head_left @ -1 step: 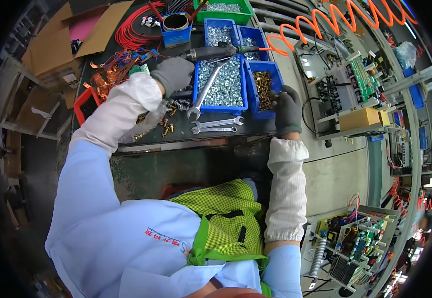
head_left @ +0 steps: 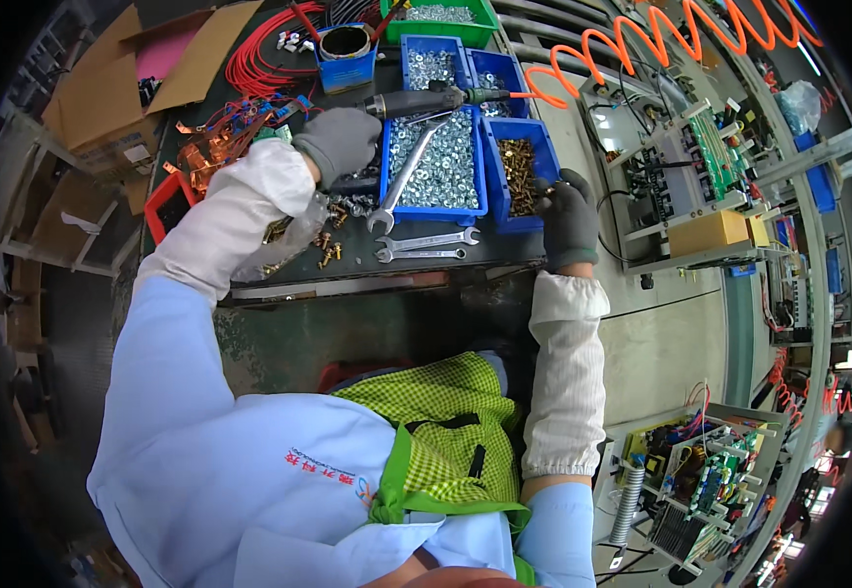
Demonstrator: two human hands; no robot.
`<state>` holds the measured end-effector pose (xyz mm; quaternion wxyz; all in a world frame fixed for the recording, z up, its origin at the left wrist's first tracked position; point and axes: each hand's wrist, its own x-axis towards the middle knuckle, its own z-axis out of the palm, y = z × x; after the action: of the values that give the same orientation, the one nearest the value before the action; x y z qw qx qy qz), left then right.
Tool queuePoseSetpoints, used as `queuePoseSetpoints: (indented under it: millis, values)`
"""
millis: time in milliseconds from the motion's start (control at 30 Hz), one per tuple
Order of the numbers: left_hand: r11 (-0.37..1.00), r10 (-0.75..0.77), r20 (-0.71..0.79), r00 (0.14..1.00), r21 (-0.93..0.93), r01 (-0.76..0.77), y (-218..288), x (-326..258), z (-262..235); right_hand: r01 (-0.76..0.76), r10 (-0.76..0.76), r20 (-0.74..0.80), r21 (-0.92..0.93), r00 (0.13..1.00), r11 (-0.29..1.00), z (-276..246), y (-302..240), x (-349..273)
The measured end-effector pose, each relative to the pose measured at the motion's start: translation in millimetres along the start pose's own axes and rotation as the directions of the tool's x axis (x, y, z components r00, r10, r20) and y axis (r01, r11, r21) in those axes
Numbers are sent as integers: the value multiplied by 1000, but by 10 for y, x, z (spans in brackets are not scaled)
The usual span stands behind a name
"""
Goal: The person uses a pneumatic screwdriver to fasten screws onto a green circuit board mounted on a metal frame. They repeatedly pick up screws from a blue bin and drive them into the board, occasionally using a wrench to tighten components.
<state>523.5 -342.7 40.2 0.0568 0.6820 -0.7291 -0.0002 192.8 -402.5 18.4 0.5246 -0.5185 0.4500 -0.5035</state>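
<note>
- One dark workbench [head_left: 514,253] carries everything noted below.
- Large blue bin [head_left: 445,214]: filled with silver fasteners; centre of the bench.
- Smaller blue bin [head_left: 522,225]: just right of the large one; holds the brass-coloured screws. Likely stiff plastic, weighty when loaded; if shifted, take by opposite walls.
- Black power tool [head_left: 411,104]: lies across the far end of the large bin, orange coiled hose [head_left: 597,69] at its right end. Judged heavy and rigid; hold around the body, allowing for hose drag.
- Large wrench [head_left: 409,174]: slanted over the silver fasteners, lower end past the bin's near edge.
- Right hand [head_left: 570,223], gloved: fingers curled at the smaller bin's right side. Cannot tell whether a screw is pinched.
- Left hand [head_left: 340,145], gloved: next to the tool's left end, fingers turned down and hidden. Cannot tell whether they grip.
- Brass-coloured screws [head_left: 519,176]: individually light, hard, not fragile; probably slippery under gloves. Best pinched by the head, one at a time.
</note>
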Motion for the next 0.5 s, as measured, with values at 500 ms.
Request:
queuePoseSetpoints:
  millis: [500]
  values:
    - [993,111,191,975,17,-116,-81,17,-184,-422,282,314,696,906,581,-98,27,-719]
